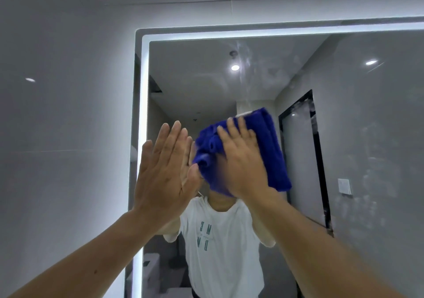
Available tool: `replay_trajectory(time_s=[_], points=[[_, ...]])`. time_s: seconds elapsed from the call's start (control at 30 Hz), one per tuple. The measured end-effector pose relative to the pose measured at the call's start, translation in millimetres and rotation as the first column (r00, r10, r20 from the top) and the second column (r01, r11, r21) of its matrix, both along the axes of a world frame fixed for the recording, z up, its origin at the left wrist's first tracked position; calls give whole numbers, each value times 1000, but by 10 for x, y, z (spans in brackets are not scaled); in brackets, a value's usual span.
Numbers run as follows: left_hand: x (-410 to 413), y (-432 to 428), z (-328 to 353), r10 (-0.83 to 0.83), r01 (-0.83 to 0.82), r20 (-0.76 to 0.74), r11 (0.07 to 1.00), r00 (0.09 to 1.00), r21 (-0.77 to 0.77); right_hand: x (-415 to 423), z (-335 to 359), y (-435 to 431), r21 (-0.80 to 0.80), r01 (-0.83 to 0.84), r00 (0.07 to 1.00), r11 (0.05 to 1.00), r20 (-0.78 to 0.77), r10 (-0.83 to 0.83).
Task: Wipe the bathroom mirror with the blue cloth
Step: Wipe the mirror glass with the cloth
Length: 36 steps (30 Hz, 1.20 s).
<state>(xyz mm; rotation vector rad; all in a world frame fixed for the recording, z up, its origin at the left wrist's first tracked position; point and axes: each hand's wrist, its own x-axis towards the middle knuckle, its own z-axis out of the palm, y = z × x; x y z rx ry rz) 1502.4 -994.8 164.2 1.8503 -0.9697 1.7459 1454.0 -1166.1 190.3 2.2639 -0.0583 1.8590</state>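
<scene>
The blue cloth (270,146) lies pressed to the mirror (344,118) under the right hand (243,160), fingers spread flat; the left hand (165,174) rests flat on the glass, fingers together.

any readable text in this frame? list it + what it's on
T-shirt reflected in the mirror, green print, mirror-reversed:
"ME" top line, seen reversed.
"D" at the end of the lower line; its other letters are not clear.
A tiny line between the two is too small to read.
Blue cloth, wall switch: no text visible.
</scene>
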Motion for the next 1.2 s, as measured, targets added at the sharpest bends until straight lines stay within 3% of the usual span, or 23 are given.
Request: replay_trajectory(time_s=[0.23, 0.37, 0.43, 0.5, 0.57, 0.63, 0.7, 0.8, 0.9, 1.07, 1.13, 1.2], points=[[17, 80, -13, 10, -10, -25, 1000, 1000, 13, -223, -989, -266, -417, 58, 926, 907, -316, -205], [18, 91, 13, -11, 11, -10, 1000, 1000, 20, -538, -879, -747, -555, 41, 906, 831, -330, -265], [29, 82, 55, -3, 3, -4, 1000, 1000, 30, -571, -579, -801, -442, 74, 941, 894, -267, -209], [39, 71, 101, 3, -3, -10, 1000, 1000, 22, -481, -215, -715, -220, 24, 982, 975, -177, -64], [48, 70, 129, 3, -2, -19, 1000, 1000, 14, -296, 175, -533, 9, -58, 997, 998, -45, 58], [54, 85, 153, 2, -1, -21, 1000, 1000, 15, -86, 463, -288, 151, -68, 997, 986, 57, 60], [64, 120, 168, -5, 5, -21, 1000, 1000, 11, 95, 537, -25, 162, -33, 994, 986, 108, 16], [91, 182, 166, -24, 24, -30, 1000, 999, 0, 224, 302, 258, 8, -19, 998, 1000, 68, 18], [107, 224, 159, -26, 26, -53, 1000, 998, 0, 211, -125, 326, -187, 24, 996, 982, -81, -40], [54, 184, 175, -30, 30, -51, 1000, 998, -8, -141, -788, -100, -544, 60, 917, 837, -301, -261], [24, 165, 195, -42, 42, -43, 999, 998, -11, -361, -821, -452, -595, 50, 893, 802, -333, -303], [0, 159, 226, -46, 46, -31, 999, 998, 1, -552, -654, -777, -553, 87, 905, 829, -305, -298]])
